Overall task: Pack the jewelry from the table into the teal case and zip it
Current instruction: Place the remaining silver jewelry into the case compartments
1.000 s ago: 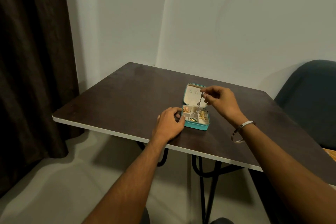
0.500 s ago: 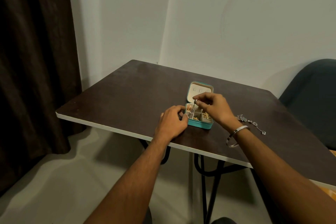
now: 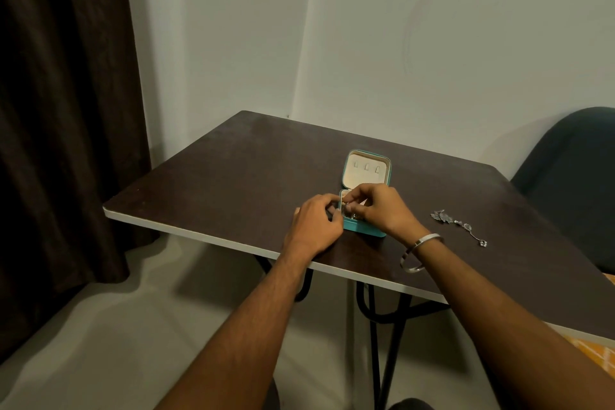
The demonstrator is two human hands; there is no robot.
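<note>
The teal case point(image 3: 362, 232) lies open near the table's front edge, its cream-lined lid point(image 3: 366, 173) tilted back. Small gold and silver pieces fill the tray, mostly hidden by my fingers. My left hand point(image 3: 316, 226) is curled against the case's left side and holds it. My right hand point(image 3: 382, 210) reaches over the tray from the right, its fingertips pinched on a small silver piece down in the left compartments. A silver chain point(image 3: 459, 226) lies loose on the table to the right of the case, apart from both hands.
The dark table point(image 3: 233, 176) has a white front edge and black legs below. A dark curtain point(image 3: 60, 110) hangs at the left. A dark chair back point(image 3: 572, 170) stands at the right. A silver bangle point(image 3: 420, 252) sits on my right wrist.
My right hand has come down from above the lid into the tray with the dangling silver piece. My left hand stays at the case. The view shifted, bringing the loose chain into sight.
</note>
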